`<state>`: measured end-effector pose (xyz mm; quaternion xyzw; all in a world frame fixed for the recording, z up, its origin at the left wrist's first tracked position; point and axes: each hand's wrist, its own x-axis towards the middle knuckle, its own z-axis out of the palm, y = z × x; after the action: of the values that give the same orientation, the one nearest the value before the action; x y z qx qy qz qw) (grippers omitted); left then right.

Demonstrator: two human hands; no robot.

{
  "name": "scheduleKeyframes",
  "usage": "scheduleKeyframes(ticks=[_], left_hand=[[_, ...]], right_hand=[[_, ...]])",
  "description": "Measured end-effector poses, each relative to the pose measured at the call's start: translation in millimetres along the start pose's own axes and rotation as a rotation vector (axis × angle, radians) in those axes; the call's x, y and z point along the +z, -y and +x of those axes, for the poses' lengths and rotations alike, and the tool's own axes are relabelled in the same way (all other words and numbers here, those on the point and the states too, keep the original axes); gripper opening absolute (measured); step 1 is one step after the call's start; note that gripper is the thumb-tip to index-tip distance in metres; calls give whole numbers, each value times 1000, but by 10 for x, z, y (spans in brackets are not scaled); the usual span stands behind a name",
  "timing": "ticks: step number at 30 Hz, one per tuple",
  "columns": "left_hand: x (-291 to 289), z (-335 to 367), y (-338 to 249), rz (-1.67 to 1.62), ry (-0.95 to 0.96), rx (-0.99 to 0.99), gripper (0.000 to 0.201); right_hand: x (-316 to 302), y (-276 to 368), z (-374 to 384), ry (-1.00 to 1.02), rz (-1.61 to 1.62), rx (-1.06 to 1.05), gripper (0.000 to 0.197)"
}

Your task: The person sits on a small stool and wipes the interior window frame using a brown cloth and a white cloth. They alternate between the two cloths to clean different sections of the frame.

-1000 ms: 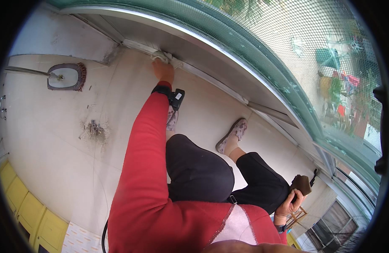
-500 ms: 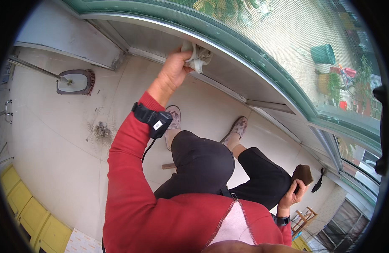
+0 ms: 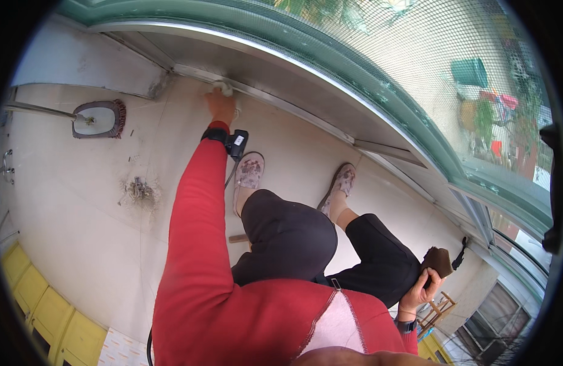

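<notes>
My left hand (image 3: pixel 220 108) is stretched far forward and down, its fingers closed on a crumpled whitish cloth (image 3: pixel 224 89). The cloth is at the metal lower rail (image 3: pixel 278 105) of the grey panel (image 3: pixel 330 105), close to the floor; the fingertips are partly hidden. At the lower right, my right hand (image 3: pixel 419 291) grips a brown, angular, block-like thing (image 3: pixel 439 262) beside my knee. I cannot tell what kind of thing it is.
A flat mop (image 3: pixel 97 119) lies on the floor at the left, and a small heap of dirt (image 3: pixel 139 190) is nearer to me. Yellow cabinets (image 3: pixel 53 302) stand at the lower left. A green-framed window (image 3: pixel 379 79) with mesh rises ahead. A wooden stool (image 3: pixel 438 314) is at the right.
My left hand has moved down and left with the cloth, from the upper part of the panel to its lower rail. My right hand has barely moved.
</notes>
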<state>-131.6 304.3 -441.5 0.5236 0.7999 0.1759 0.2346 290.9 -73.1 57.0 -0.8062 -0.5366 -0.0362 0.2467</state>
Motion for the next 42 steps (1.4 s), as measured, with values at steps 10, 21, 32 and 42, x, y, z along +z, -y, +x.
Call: scheduleKeyframes(ticks=[10, 21, 32, 42], left_hand=[[-93, -749, -1403, -1025, 372, -183, 28], [-2041, -1049, -2194, -1734, 550, -28, 40], [-2075, -623, -1216, -1155, -431, -57, 36], [-1499, -908, -2394, -956, -511, 272, 36]], right_hand=[[-73, -46, -90, -15, -19, 40, 9], [-55, -114, -96, -59, 24, -36, 15], [-54, -132, -88, -57, 41, -31, 15], [-42, -40, -63, -46, 20, -60, 14]])
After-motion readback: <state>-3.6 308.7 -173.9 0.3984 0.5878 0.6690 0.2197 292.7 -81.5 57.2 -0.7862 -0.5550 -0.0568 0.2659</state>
